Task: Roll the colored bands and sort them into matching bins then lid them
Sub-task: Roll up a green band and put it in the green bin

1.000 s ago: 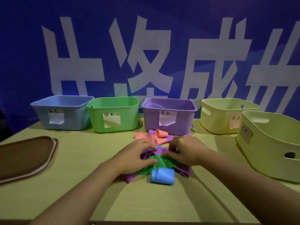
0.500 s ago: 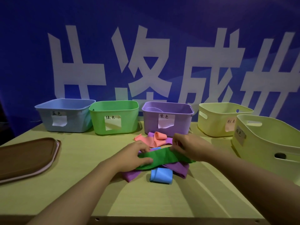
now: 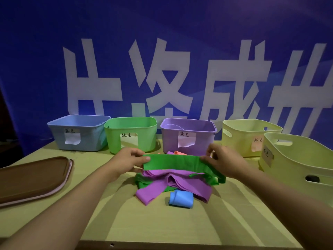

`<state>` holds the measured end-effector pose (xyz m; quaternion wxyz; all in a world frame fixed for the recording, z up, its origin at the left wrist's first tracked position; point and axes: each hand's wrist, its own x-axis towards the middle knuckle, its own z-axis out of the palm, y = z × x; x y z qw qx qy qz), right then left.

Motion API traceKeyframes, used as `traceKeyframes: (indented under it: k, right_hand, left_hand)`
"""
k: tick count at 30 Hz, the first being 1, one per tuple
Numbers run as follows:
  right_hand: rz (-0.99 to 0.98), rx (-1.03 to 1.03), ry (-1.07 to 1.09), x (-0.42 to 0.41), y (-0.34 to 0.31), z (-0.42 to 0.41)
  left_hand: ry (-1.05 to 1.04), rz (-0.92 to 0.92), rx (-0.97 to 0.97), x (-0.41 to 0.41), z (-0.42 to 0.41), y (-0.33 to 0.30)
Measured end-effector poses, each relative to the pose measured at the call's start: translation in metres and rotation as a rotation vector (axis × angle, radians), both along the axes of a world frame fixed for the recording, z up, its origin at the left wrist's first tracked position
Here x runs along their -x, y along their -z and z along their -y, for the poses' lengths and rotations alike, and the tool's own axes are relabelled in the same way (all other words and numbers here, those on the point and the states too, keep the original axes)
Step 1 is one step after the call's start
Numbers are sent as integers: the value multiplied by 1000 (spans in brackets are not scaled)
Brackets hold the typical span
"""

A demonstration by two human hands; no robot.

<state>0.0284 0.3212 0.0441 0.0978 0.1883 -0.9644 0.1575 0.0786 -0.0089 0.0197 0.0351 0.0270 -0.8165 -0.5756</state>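
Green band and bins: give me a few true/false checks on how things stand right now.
1. Both hands hold the green band. True: left hand and right hand each pinch an end.
2. The blue band sits in the blue bin. False: it lies rolled on the table.
3. The green bin has its lid on. False: it is open-topped.
4. Purple bands lie under the green band. True.

Setting: staged demo or recording station, not a home. Blue backdrop banner (image 3: 180,33) with large white characters fills the rear; pale wooden tabletop (image 3: 162,226) carries 5 bins, each with a handwritten paper label (image 3: 186,139).
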Motion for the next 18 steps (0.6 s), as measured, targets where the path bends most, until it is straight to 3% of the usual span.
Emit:
traceKeyframes:
  k: [6, 11, 18]
  right_hand:
    - [220, 346, -176, -12, -7, 13]
    - [626, 396, -274, -26, -15, 21]
    - [832, 345, -372, -43, 0, 35]
  left_hand:
    - [-208, -215, -276, 8, -16, -30]
    - [-212, -370, -249, 5, -34, -65]
    - [-169, -489, -148, 5, -54, -96]
